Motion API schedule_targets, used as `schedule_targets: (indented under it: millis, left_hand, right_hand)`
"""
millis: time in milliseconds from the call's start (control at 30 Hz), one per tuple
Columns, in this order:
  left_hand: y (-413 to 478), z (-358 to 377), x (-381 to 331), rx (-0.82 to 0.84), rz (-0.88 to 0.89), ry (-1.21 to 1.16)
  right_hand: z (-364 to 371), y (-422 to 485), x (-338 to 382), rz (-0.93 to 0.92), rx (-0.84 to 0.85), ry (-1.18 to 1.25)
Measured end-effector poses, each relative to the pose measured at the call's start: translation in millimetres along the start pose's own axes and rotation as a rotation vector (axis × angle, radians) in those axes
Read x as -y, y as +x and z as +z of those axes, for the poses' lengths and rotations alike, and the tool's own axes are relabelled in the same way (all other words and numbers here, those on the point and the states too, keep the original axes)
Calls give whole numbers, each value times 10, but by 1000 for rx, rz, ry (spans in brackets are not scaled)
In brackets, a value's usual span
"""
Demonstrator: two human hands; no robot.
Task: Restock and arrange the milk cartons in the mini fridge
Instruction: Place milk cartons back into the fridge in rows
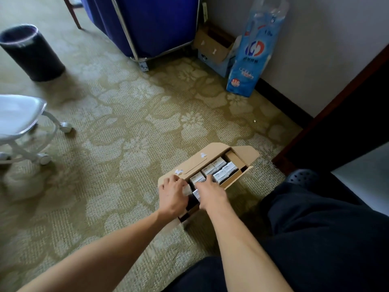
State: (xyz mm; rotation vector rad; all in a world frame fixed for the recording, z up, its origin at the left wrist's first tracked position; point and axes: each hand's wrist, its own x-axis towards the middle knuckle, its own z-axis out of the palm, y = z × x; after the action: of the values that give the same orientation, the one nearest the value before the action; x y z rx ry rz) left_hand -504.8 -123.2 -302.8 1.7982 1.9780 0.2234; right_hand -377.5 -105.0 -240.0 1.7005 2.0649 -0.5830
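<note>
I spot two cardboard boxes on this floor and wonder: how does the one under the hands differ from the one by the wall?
The near box lies on open carpet and holds rows of milk cartons, with both hands reaching in. The far box is wedged between the blue cart and a blue plastic package; its contents are not visible. Both are brown cardboard with open flaps.

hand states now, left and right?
Left hand: closed on a milk carton in the cardboard box.
Right hand: on another carton; grip cannot be told.

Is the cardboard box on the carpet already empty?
No, the cardboard box holds several milk cartons, and both hands reach into it.
</note>
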Motion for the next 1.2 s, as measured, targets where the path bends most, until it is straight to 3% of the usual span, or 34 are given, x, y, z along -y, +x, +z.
schedule_targets:
  millis: [167,467,833,1200]
  left_hand:
    - [-163,-197,-36,-24,106,-94]
    - [-154,-948,-617,44,308,35]
    - [86,-1557,-2213,-47,680,17]
    - [35,-1293,-3996,159,958,-256]
  right_hand:
    - [-130,-176,-88,-58,-168,-28]
    - [-676,-520,-470,-23,-324,195]
    - [-1745,-1392,-1644,89,-548,105]
    - [-1397,-2284,-3162,302,-876,402]
